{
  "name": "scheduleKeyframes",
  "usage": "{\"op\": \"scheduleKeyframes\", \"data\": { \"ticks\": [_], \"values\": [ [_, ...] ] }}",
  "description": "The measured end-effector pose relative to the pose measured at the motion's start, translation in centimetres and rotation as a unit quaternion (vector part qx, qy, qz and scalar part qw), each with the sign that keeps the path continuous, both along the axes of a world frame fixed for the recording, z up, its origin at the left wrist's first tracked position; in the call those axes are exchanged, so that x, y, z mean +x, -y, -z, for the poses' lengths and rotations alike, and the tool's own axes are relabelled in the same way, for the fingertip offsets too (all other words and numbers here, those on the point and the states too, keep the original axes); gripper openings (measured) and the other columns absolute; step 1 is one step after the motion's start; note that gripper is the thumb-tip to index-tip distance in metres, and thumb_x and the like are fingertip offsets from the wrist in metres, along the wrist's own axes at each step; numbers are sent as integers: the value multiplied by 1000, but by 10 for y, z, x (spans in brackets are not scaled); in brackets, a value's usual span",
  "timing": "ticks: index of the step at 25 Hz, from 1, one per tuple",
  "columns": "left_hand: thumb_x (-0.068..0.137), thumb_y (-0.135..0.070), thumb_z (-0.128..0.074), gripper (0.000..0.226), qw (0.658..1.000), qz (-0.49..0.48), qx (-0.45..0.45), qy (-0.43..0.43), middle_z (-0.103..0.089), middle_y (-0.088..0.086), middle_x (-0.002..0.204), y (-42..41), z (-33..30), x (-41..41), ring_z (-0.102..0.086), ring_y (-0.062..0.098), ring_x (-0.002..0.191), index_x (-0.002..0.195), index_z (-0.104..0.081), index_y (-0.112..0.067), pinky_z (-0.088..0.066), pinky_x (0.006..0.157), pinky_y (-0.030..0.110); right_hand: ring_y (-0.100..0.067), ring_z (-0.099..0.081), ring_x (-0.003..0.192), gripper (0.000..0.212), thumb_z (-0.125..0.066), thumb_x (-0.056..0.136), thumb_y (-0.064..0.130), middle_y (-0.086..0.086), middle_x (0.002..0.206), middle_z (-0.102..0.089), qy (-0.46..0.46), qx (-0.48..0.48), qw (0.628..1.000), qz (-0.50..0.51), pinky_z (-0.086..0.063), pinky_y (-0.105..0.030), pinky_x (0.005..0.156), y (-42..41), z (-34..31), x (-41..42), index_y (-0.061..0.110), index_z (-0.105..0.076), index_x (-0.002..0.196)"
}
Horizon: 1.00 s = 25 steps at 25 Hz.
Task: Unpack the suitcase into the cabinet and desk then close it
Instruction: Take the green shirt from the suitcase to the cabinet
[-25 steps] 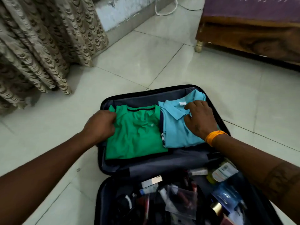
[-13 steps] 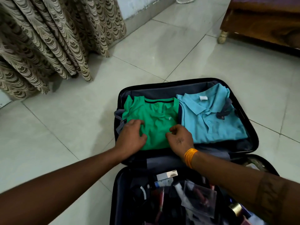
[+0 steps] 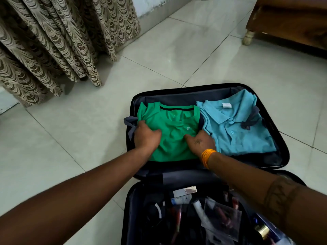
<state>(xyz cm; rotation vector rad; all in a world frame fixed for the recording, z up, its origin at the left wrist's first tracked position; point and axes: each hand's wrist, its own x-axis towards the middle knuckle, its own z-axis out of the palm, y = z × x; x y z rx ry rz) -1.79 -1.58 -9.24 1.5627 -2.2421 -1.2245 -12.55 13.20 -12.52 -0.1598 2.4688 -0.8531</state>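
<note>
An open black suitcase (image 3: 283,151) lies on the tiled floor. Its far half holds a folded green T-shirt (image 3: 175,124) on the left and a folded light-blue polo shirt (image 3: 235,128) on the right. My left hand (image 3: 146,137) grips the green shirt's left edge, fingers curled into the cloth. My right hand (image 3: 201,143), with an orange band at the wrist, presses and pinches the green shirt's right side beside the polo. The near half is crowded with several small toiletries (image 3: 184,195) and a clear plastic pouch (image 3: 221,216).
Patterned brown curtains (image 3: 58,43) hang at the left, down to the floor. A wooden furniture piece with a round foot (image 3: 248,37) stands at the top right. Pale floor tiles (image 3: 177,61) surround the suitcase.
My right hand left the blue polo and came onto the green shirt. My left hand slid down its left edge. The view shifted, putting the suitcase further right.
</note>
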Motion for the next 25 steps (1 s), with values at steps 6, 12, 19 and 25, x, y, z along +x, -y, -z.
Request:
{"op": "scheduleKeyframes", "data": {
  "ticks": [6, 12, 19, 25],
  "values": [
    [90, -22, -71, 64, 999, 2, 29, -30, -56, 8, 146, -5, 1, 22, -58, 28, 128, 149, -47, -14, -49, 106, 35, -38, -68, 111, 81, -82, 64, 68, -13, 119, -73, 66, -64, 991, 97, -56, -47, 98, 18, -6, -11, 7, -71, 117],
    [70, -45, -62, 74, 998, -14, 16, 54, -59, 9, 138, -34, 5, 30, -59, 37, 123, 137, -53, -15, -50, 103, 50, -36, -66, 116, 100, -82, 51, 70, -15, 129, -69, 83, -73, 988, 106, -56, -41, 100, 30, -2, 0, 5, -68, 126],
    [88, -24, -64, 49, 991, -101, 85, 2, -70, 8, 118, -1, -6, 8, -69, 30, 96, 133, -57, -7, -59, 80, 35, -31, -72, 99, 66, -100, 58, 40, -11, 111, -75, 171, -148, 958, 175, -59, -45, 97, 25, -3, -15, 8, -73, 109],
    [92, -25, -64, 45, 993, -97, 66, 25, -68, 11, 120, 4, -4, 3, -70, 30, 98, 132, -62, -3, -55, 76, 31, -34, -72, 98, 118, -96, 17, 52, -11, 116, -73, 199, -197, 938, 203, -60, -49, 93, 32, 13, -18, 7, -67, 122]
  ]
}}
